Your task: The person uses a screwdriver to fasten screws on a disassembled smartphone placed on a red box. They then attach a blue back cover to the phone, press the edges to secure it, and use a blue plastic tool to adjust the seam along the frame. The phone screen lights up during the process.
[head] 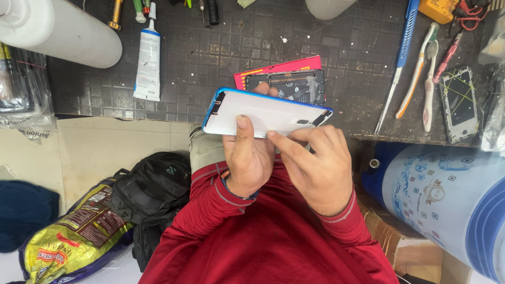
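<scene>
A phone back panel point(265, 113), white inside with a blue rim, is held flat in front of my chest at the edge of the workbench. My left hand point(246, 158) grips it from below, thumb pressed on its white face. My right hand point(315, 163) touches the panel's lower right edge with the index fingertip. Behind the panel, on the dark bench mat point(221, 58), lies an opened phone body point(294, 84) with its insides showing, resting on a red card point(279, 68).
A white glue tube point(148, 63) lies at left on the mat, toothbrushes point(423, 68) and a blue tool point(404, 42) at right, beside a cracked phone screen point(458, 102). A black backpack point(152, 189), a yellow bag point(73, 236) and a blue-white drum point(447, 200) stand below the bench.
</scene>
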The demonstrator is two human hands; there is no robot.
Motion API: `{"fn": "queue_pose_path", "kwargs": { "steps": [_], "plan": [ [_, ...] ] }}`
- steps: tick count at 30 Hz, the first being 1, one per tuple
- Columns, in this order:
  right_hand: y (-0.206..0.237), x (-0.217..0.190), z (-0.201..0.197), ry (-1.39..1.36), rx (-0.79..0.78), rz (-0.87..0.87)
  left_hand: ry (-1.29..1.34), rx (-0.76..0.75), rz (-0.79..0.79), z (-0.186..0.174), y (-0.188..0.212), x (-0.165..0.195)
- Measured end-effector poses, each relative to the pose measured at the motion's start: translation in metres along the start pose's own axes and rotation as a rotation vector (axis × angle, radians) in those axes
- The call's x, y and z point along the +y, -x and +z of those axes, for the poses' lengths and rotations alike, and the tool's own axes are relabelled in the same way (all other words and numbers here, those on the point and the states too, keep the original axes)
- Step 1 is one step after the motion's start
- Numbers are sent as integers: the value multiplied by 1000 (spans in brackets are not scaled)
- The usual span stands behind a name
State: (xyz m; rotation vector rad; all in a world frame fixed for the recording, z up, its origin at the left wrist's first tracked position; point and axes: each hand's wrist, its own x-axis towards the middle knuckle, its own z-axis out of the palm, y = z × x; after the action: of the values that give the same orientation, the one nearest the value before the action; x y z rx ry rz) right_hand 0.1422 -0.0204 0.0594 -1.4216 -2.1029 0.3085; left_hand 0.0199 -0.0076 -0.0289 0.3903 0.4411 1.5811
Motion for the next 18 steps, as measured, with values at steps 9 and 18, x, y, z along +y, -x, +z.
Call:
{"fn": "queue_pose_path", "kwargs": {
  "steps": [9,18],
  "plan": [
    [1,2,2,32,2,-31,13,17,-5,2,0,-1],
    [1,1,4,98,44,-93,21,7,-10,3,0,-1]
  ]
}}
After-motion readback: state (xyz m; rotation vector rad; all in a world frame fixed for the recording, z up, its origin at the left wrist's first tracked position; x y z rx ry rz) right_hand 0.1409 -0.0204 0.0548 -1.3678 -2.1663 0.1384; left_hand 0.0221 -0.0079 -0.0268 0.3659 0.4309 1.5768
